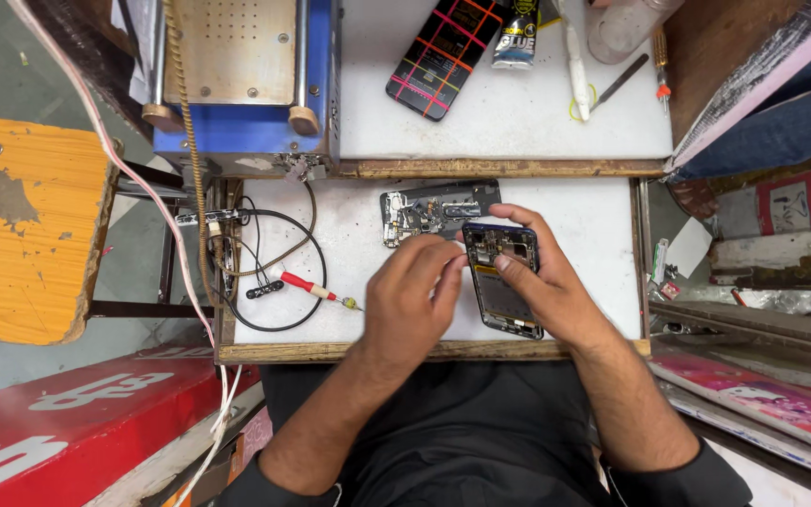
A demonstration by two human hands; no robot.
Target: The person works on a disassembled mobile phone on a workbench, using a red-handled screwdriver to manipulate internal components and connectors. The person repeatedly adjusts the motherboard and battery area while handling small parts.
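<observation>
An opened dark phone body with its insides showing lies on the white pull-out board. My right hand grips it from the right side, thumb on its upper part. My left hand rests at the phone's left edge, with the fingertips pressed on its upper inner parts. Whether those fingers pinch a small piece is hidden. Just behind the phone lies a grey inner frame with metal parts.
A red-handled screwdriver lies left of my hands inside a loop of black cable. On the upper white shelf sit a phone with coloured grid lines, a glue tube, and small tools. A blue heating machine stands at back left.
</observation>
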